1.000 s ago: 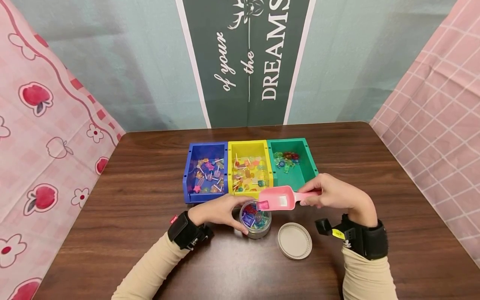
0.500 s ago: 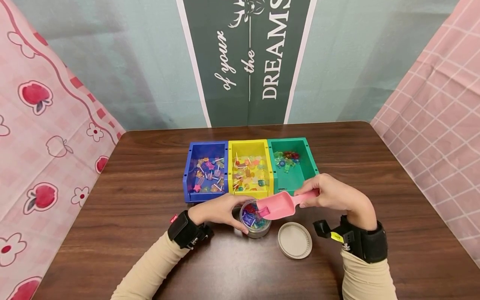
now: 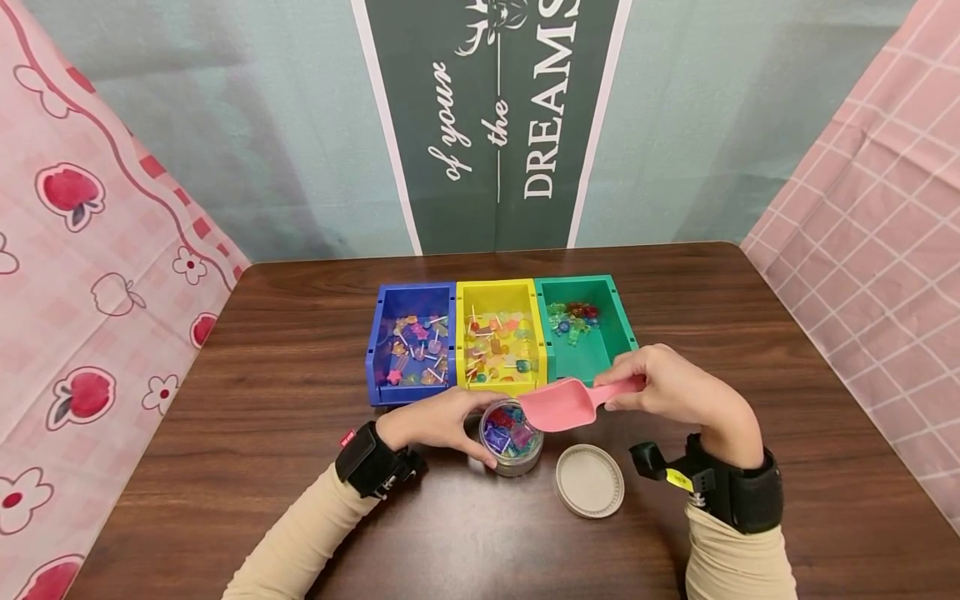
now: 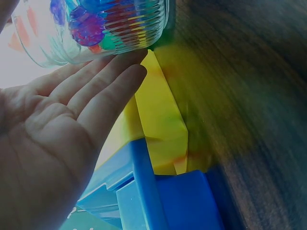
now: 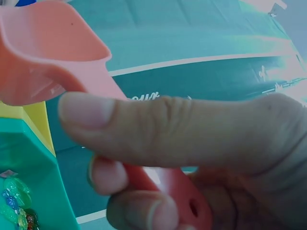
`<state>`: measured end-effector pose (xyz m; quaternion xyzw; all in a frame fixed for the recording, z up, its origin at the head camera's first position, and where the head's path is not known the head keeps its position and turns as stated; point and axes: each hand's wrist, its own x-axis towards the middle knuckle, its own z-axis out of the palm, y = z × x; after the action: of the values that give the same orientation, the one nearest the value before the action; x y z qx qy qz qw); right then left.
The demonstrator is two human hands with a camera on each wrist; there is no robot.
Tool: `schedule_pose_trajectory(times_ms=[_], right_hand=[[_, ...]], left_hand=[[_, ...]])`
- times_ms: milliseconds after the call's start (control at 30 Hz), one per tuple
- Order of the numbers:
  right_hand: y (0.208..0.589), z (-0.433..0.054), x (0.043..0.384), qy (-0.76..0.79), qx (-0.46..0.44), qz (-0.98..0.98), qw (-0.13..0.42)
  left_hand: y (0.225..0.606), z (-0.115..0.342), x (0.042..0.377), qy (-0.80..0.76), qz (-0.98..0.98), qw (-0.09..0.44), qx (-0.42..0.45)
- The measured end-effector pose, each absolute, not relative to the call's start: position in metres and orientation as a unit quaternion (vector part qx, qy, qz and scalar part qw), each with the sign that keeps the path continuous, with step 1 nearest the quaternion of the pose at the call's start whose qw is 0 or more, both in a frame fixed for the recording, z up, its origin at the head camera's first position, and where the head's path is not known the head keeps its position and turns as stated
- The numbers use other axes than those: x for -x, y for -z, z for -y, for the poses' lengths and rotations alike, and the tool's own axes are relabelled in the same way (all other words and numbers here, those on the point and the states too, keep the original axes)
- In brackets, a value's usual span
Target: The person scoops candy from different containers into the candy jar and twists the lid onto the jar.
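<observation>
My left hand (image 3: 442, 423) holds a clear round jar (image 3: 513, 467) of colourful translucent pieces, thumb on its near side and fingers on the far side. In the left wrist view the fingers (image 4: 108, 86) lie against the jar (image 4: 122, 45). A pink scoop (image 3: 558, 407) hangs tilted at the jar's right rim, its handle pinched by my right hand (image 3: 660, 385). Nothing shows in the scoop's bowl (image 5: 53, 31) in the right wrist view. A pink piece (image 3: 521, 434) lies on top inside the jar.
Behind the jar stand three joined bins: a blue bin (image 3: 377, 354) and a yellow bin (image 3: 498, 293) with small charms, some on white sticks, and a green bin (image 3: 600, 358) with translucent pieces. A pale round lid (image 3: 590, 482) lies right of the jar on the brown table (image 3: 480, 542).
The pink piece has dropped from the scoop into the jar. My right hand tipped the scoop down, then drew it slightly up and right. The left hand and jar stayed put.
</observation>
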<state>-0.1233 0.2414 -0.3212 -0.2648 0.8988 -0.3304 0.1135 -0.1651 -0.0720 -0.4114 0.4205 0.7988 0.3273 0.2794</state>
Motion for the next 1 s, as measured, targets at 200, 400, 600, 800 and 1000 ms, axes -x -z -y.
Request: schedule_pose_trajectory(times_ms=[200,400,600,800,1000], right_hand=[[0.3197,-0.2458,0.1211,0.337,0.247,-0.903,0.098],[0.3209,-0.2467,0.1218,0.34,0.264,-0.899,0.084],[0.3215,-0.2448,0.1224,0.34,0.276,-0.895,0.089],[0.3206,-0.2433,0.1233,0.33,0.268,-0.898,0.112],[0.32,-0.2383,0.1224,0.33,0.28,-0.893,0.119]], left_hand=[[0.41,0.0723,0.165,-0.331,-0.797,0.282,-0.42],[0.4092,0.0729,0.1648,-0.328,-0.798,0.274,-0.425],[0.41,0.0729,0.1651,-0.329,-0.797,0.278,-0.424],[0.4102,0.0721,0.1652,-0.33,-0.795,0.276,-0.427],[0.4097,0.0721,0.1646,-0.326,-0.799,0.276,-0.423]])
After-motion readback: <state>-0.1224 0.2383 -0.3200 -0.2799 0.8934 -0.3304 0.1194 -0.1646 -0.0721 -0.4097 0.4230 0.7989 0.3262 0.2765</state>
